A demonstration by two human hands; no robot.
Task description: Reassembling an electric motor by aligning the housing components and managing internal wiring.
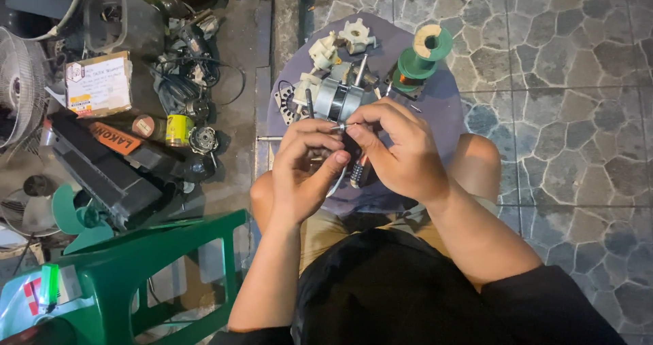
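Observation:
My left hand (303, 168) and my right hand (398, 148) meet over a round purple stool top (442, 100) and together pinch a small silver part (340, 125) between their fingertips. Just beyond the fingers stands a grey electric fan motor (337, 97) with a shaft pointing away. A dark-handled tool (357, 171) lies under my right hand. White plastic fan pieces (340, 42) lie at the stool's far side.
A green spool (423, 56) sits on the stool's right part. To the left lie a cardboard box (98, 83), a yellow can (178, 129), black casings, wires, a green fan blade (75, 216) and a wire fan guard (17, 87). A green plastic chair (149, 263) stands at lower left. Stone paving lies on the right.

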